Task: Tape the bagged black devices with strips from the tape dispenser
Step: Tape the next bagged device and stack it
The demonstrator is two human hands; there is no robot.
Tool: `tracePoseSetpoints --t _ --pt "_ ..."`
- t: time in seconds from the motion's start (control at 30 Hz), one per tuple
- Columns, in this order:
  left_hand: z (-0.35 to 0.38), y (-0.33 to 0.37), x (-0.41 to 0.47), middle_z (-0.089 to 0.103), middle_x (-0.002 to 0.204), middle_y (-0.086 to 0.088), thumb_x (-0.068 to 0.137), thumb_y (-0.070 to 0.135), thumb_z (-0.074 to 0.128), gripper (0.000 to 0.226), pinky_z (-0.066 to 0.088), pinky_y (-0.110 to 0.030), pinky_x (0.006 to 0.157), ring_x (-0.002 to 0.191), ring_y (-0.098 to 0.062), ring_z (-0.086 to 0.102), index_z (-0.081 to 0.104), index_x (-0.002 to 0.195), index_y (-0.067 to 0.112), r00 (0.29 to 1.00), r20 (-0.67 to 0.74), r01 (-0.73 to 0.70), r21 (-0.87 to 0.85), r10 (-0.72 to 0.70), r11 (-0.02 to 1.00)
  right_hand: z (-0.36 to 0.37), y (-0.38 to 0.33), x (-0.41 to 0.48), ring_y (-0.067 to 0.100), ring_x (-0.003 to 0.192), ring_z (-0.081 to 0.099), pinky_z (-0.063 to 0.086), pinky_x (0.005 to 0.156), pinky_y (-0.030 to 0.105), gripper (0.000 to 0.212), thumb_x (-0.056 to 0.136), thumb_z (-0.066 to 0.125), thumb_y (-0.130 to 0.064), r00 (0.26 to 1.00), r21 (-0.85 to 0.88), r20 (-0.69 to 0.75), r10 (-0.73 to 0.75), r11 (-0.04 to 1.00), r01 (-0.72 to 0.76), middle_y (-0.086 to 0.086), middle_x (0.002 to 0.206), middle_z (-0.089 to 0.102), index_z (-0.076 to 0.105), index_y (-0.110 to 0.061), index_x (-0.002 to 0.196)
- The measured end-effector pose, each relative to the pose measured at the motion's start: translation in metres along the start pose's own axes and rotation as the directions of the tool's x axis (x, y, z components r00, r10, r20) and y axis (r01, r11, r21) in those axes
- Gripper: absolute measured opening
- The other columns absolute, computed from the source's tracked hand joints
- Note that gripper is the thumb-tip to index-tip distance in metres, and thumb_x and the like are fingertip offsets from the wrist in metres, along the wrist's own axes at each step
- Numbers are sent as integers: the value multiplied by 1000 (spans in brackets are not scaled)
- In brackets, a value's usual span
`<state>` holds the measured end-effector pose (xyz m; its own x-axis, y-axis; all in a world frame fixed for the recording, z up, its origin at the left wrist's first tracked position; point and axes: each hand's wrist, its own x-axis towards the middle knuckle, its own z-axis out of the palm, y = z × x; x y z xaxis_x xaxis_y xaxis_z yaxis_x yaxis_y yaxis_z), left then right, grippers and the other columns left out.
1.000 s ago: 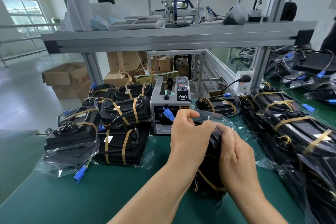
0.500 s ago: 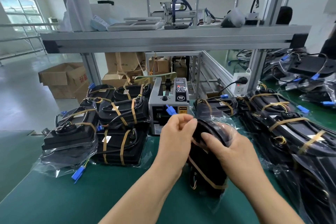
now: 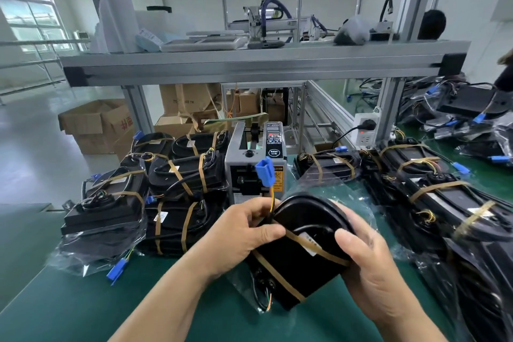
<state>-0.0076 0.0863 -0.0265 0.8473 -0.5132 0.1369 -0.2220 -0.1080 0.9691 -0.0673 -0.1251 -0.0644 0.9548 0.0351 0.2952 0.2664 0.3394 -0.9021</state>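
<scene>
I hold a bagged black device above the green bench, tilted, with two brown tape strips across it. My left hand grips its left edge, where a wire leads up to a blue connector. My right hand grips its right side with the thumb on top. The grey tape dispenser stands just behind the device.
A stack of taped bagged devices lies to the left and a row of more runs along the right. The green bench shows in front. An aluminium shelf spans overhead; cardboard boxes sit on the floor behind.
Both hands have tipped the device back and lifted it, so its taped face now shows. The blue connector has risen in front of the dispenser.
</scene>
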Motion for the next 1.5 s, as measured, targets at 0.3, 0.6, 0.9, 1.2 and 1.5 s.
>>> tracePoseSetpoints --t 0.3,0.6,0.9,1.2,1.5 --pt "-9 16 11 66 115 19 75 35 80 50 45 -17 97 109 2 60 62 122 38 997 64 -76 469 52 880 -27 -7 10 27 127 60 48 106 34 59 71 83 -28 983 -153 103 154 979 -137 11 131 67 67 -19 127" --pt "12 12 16 60 126 10 82 41 73 54 2 -37 118 128 -7 39 58 132 27 960 239 -281 792 149 542 -26 9 6 13 125 61 52 89 18 45 81 69 -5 947 -154 166 276 956 -251 1 133 66 72 -22 122" --pt "5 -3 3 51 130 27 76 43 78 54 11 -26 118 131 11 29 63 128 32 929 -56 -198 760 365 619 -17 28 -5 8 110 69 53 87 14 50 63 76 -22 983 -173 -148 109 976 -134 -3 114 75 75 -23 114" --pt "-15 -29 40 70 69 8 92 24 68 10 48 -19 54 56 -2 58 74 92 17 684 -577 263 -376 -447 888 4 24 -5 -13 84 67 47 76 5 39 88 69 -4 931 -282 -363 47 946 -158 -26 90 75 67 -35 112" --pt "-22 -22 85 51 48 9 101 24 53 26 28 -12 42 49 -2 42 56 76 16 621 -334 316 -721 -709 617 25 36 -19 -9 72 68 45 63 -2 39 87 73 -7 801 -226 -595 -65 970 -89 -20 82 76 69 -38 110"
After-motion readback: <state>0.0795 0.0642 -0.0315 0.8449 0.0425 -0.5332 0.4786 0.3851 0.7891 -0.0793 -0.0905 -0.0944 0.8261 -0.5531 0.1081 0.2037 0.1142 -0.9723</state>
